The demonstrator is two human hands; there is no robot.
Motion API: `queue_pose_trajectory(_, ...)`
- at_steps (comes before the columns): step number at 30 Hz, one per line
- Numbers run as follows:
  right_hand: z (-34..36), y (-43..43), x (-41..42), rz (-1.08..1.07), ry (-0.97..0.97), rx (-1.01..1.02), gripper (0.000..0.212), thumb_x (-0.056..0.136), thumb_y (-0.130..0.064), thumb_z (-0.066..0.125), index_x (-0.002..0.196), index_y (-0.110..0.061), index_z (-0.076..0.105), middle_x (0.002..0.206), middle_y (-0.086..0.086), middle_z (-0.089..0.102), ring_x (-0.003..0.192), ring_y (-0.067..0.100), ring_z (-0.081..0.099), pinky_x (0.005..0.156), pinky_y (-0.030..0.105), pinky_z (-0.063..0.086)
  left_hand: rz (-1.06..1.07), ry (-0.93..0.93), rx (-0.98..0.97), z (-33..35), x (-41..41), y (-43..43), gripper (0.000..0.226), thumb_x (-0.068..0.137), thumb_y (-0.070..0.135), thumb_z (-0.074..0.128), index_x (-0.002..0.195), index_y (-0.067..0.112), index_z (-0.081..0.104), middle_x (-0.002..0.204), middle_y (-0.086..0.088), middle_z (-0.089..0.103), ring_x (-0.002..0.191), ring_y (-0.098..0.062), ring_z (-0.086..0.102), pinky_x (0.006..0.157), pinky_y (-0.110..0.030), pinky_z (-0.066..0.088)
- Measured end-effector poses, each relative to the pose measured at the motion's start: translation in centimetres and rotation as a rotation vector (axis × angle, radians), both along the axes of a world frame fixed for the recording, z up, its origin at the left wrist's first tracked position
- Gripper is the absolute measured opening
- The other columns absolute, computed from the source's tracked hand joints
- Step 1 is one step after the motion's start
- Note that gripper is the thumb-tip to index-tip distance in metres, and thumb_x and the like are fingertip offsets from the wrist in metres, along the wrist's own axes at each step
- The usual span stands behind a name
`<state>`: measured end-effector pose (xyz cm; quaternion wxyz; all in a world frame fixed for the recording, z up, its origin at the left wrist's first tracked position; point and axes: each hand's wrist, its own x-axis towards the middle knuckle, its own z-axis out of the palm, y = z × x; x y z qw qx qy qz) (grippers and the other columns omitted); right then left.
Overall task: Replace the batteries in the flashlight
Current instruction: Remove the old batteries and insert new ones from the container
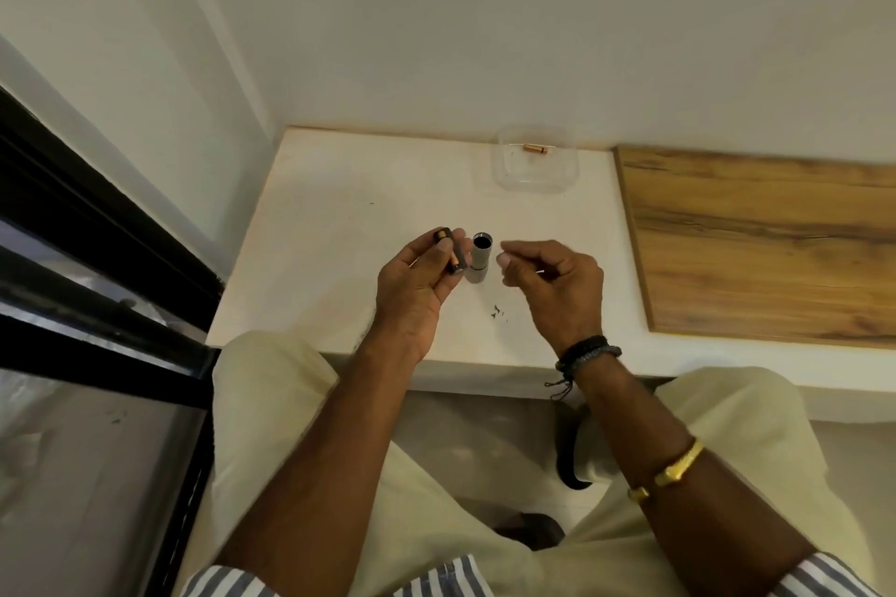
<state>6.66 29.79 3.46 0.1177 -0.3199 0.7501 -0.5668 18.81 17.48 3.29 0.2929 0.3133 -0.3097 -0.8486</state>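
No readable text, labels, brands or numbers on anything in view.

White counter (pixel 339 218), wood-grain board (pixel 756 238) at its right side, black window frame (pixel 97 228) at left.

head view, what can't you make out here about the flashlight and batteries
- Flashlight interior: open top shows only darkness, head view; whether a battery is inside cannot be told.
- Battery pack in left hand: fingers cover part of it; cell count unclear.
- Right hand: curled fingers hide anything held.
- Battery in tray: too small for markings.
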Motion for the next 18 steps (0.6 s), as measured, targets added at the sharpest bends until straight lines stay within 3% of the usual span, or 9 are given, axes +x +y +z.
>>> queue_pose_trajectory(4, 0.6, -2.6, -4.6, -0.115, -0.109, -0.021, 0.011, 0.086, -0.016, 0.08, 0.097, -0.019, 0.081, 0.078, -0.003, 0.078, 0.069, 0.017, 0.075, 0.073, 0.034, 0.065, 0.08, 0.113, 0.159, -0.1, 0.0, -0.6, 0.037, 0.083, 0.01, 0.067, 0.118, 0.0, 0.062, 0.113, -0.02, 0.071, 0.106, -0.032, 0.07, 0.087, -0.036, 0.059)
queue_pose_trajectory(8, 0.9, -6.0, -10.0, -0.198, -0.136, 0.014, 0.009, 0.086, -0.014, 0.078, 0.094, -0.017, 0.081, 0.076, 0.0, 0.078, 0.069, 0.021, 0.076, 0.075, 0.041, 0.065, 0.106, 0.141, 0.279, -0.7, -0.6, -1.2, 0.025, 0.096, 0.006, 0.057, 0.119, -0.003, 0.06, 0.108, -0.022, 0.071, 0.099, -0.031, 0.072, 0.085, -0.037, 0.06)
queue_pose_trajectory(14, -0.8, -10.3, -16.3, -0.21, 0.001, 0.225, 0.01, 0.086, -0.01, 0.075, 0.094, -0.015, 0.08, 0.081, 0.005, 0.078, 0.071, 0.02, 0.076, 0.076, 0.031, 0.064, 0.094, 0.144, 0.324, -1.7, -1.3, -2.4, 0.033, 0.097, 0.009, 0.056, 0.13, 0.003, 0.057, 0.114, -0.017, 0.07, 0.105, -0.028, 0.069, 0.087, -0.037, 0.058)
queue_pose_trajectory(18, -2.1, -13.0, -19.5, -0.189, 0.151, 0.494, 0.017, 0.086, -0.017, 0.077, 0.102, -0.018, 0.081, 0.101, 0.006, 0.078, 0.094, 0.022, 0.073, 0.087, 0.023, 0.054, 0.079, 0.131, 0.323, -2.2, -1.6, -3.1, 0.037, 0.094, 0.01, 0.057, 0.13, 0.006, 0.059, 0.12, -0.016, 0.069, 0.111, -0.026, 0.068, 0.087, -0.034, 0.058)
